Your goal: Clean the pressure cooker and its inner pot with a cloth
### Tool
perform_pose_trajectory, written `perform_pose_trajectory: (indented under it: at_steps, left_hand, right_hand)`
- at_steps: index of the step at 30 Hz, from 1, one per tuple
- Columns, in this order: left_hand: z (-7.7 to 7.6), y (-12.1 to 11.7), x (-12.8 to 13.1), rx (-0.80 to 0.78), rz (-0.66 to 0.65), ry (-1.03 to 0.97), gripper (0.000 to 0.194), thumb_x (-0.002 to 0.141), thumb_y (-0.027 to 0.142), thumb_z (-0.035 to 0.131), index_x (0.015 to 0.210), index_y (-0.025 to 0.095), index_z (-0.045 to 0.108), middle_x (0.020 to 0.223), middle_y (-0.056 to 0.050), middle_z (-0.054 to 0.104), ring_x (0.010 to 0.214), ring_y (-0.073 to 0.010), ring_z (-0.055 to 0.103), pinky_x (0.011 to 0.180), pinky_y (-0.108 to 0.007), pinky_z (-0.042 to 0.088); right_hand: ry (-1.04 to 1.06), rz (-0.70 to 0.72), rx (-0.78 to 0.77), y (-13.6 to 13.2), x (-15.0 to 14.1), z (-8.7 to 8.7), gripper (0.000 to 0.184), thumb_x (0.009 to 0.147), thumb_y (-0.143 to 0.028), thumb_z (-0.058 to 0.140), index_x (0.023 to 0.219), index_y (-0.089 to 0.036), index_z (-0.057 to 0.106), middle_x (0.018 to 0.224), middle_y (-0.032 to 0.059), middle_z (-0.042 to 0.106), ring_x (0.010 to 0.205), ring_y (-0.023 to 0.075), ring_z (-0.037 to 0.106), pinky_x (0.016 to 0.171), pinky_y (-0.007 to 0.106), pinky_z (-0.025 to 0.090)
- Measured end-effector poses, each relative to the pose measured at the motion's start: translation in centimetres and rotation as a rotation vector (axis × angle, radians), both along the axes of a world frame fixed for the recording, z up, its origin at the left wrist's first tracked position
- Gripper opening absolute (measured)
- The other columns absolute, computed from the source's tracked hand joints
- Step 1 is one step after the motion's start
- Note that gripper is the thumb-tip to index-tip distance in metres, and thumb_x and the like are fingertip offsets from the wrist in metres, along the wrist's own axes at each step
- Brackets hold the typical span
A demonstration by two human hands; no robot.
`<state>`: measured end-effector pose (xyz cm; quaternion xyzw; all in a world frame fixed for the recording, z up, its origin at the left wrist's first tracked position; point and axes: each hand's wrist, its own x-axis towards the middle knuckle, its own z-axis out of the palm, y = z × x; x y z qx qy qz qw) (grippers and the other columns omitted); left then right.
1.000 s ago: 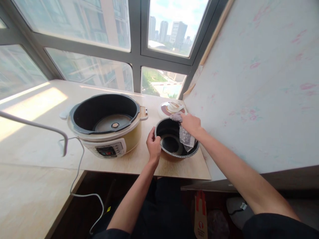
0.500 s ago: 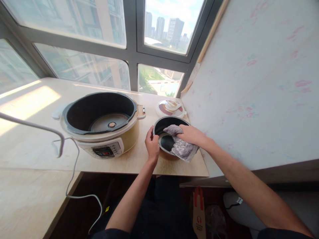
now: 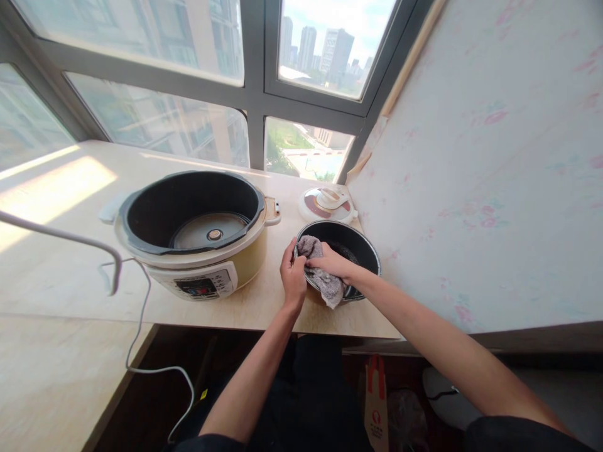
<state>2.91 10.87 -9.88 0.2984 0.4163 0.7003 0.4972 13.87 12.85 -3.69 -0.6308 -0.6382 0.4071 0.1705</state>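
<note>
A dark round inner pot [image 3: 362,248] stands upright on the wooden ledge. My left hand [image 3: 293,276] grips its left rim, thumb over the edge. Bunched in my right hand [image 3: 332,262] is a grey cloth [image 3: 330,285], pressed at the left inner side of the pot, close to my left thumb. Part of the cloth hangs over the near rim. To the left sits the cooker body [image 3: 249,257], its dark cavity uncovered and a control panel on its front. Behind the pot lies a white and brown lid [image 3: 313,204].
A grey cable [image 3: 141,326] runs down past the ledge's front edge, and a blurred grey bar [image 3: 61,233] crosses at the left. The papered wall [image 3: 471,188] borders the right side. Below, a paper bag [image 3: 375,408] stands on the floor. Windows rise behind the ledge.
My right hand has moved the cloth from the pot's right side across to its left side, beside my left hand. My left hand keeps its hold on the rim.
</note>
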Motion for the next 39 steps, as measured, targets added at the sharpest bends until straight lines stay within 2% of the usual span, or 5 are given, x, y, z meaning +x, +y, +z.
perform_pose_trajectory:
  at_steps: [13, 19, 24, 30, 39]
  left_hand:
    - [-0.6, 0.1, -0.6, 0.006, -0.044, 0.057, 0.046, 0.079, 0.013, 0.065, 0.124, 0.022, 0.075, 0.139, -0.006, 0.067, 0.136, -0.0264, 0.057, 0.123, -0.038, 0.035]
    - [-1.7, -0.2, -0.6, 0.125, -0.141, 0.13, 0.049, 0.099, 0.044, 0.056, 0.142, 0.022, 0.062, 0.154, -0.007, 0.055, 0.147, -0.0258, 0.045, 0.126, -0.04, 0.029]
    - [-2.5, -0.1, 0.2, 0.148, -0.12, 0.108, 0.061, 0.103, 0.06, 0.04, 0.15, 0.023, 0.053, 0.159, -0.007, 0.049, 0.151, -0.0237, 0.04, 0.128, -0.039, 0.025]
    - [-2.9, 0.0, 0.4, 0.149, -0.11, 0.066, 0.061, 0.101, 0.064, 0.045, 0.148, 0.027, 0.056, 0.16, -0.004, 0.048, 0.153, -0.024, 0.037, 0.129, -0.039, 0.023]
    - [-0.8, 0.5, -1.0, 0.07, -0.121, 0.125, 0.042, 0.089, 0.038, 0.068, 0.126, 0.019, 0.072, 0.143, -0.011, 0.065, 0.138, -0.0281, 0.056, 0.122, -0.043, 0.038]
  right_hand:
    - [-0.035, -0.342, 0.112, 4.6, -1.4, -3.2, 0.053, 0.09, -0.024, 0.047, 0.14, -0.01, 0.037, 0.128, 0.0218, 0.063, 0.121, 0.0312, 0.062, 0.094, 0.039, 0.057]
    - [0.134, -0.327, 0.117, 2.8, -2.2, -3.3, 0.05, 0.081, -0.027, 0.057, 0.128, -0.018, 0.043, 0.123, 0.0103, 0.064, 0.113, 0.0235, 0.065, 0.095, 0.033, 0.055]
    - [0.417, -0.122, 0.011, 0.7, -0.9, -1.1, 0.051, 0.063, -0.02, 0.064, 0.113, -0.02, 0.058, 0.106, 0.0021, 0.068, 0.104, 0.0235, 0.064, 0.094, 0.035, 0.052]
    - [0.182, 0.221, -0.167, -0.2, 1.7, 2.6, 0.039, 0.057, -0.018, 0.068, 0.096, -0.019, 0.067, 0.091, -0.0027, 0.068, 0.091, 0.0205, 0.061, 0.082, 0.028, 0.047]
    - [-0.286, 0.724, -0.297, 0.0, 3.4, 4.8, 0.029, 0.054, -0.004, 0.062, 0.079, -0.018, 0.07, 0.074, -0.0055, 0.061, 0.076, 0.0163, 0.055, 0.067, 0.022, 0.039]
